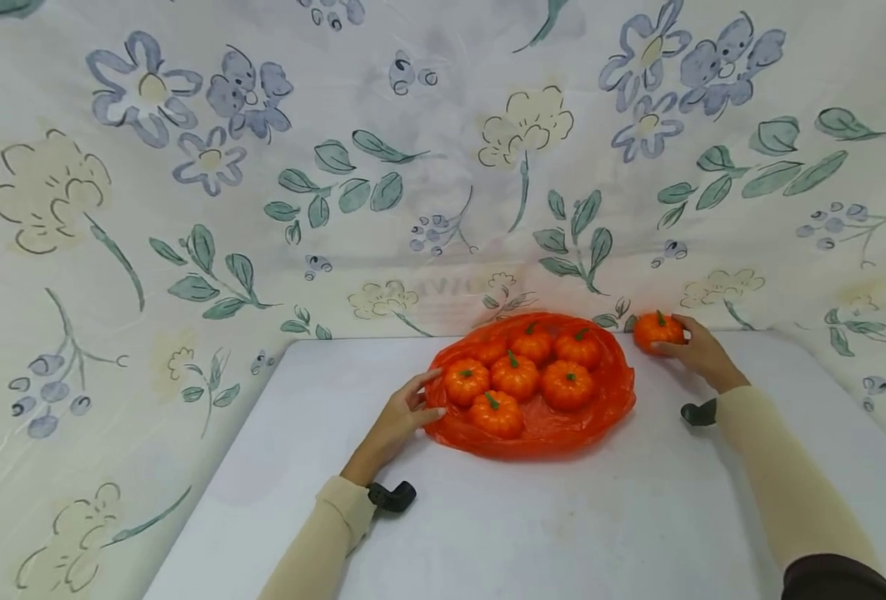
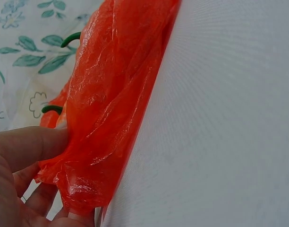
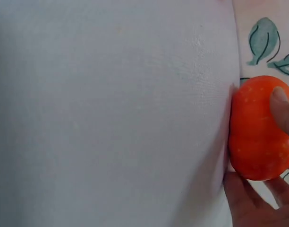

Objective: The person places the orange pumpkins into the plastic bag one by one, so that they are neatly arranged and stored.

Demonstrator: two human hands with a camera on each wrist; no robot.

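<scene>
A red plastic bag (image 1: 540,440) lies spread on the white table, with several small orange pumpkins (image 1: 514,377) with green stems resting on it. At the bag's left side, my left hand (image 1: 396,423) pinches its edge; in the left wrist view the thumb (image 2: 45,144) is in front and the fingers reach behind the crumpled plastic (image 2: 104,113). Off to the right of the bag, my right hand (image 1: 703,354) grips one more small pumpkin (image 1: 648,335) at the table's back edge. The right wrist view shows the thumb across this pumpkin (image 3: 260,137) and fingers beneath it.
The white table (image 1: 563,525) extends in front of the bag and to both sides. A floral cloth (image 1: 443,108) hangs behind the table's back edge. Dark wrist mounts (image 1: 392,497) sit below both hands.
</scene>
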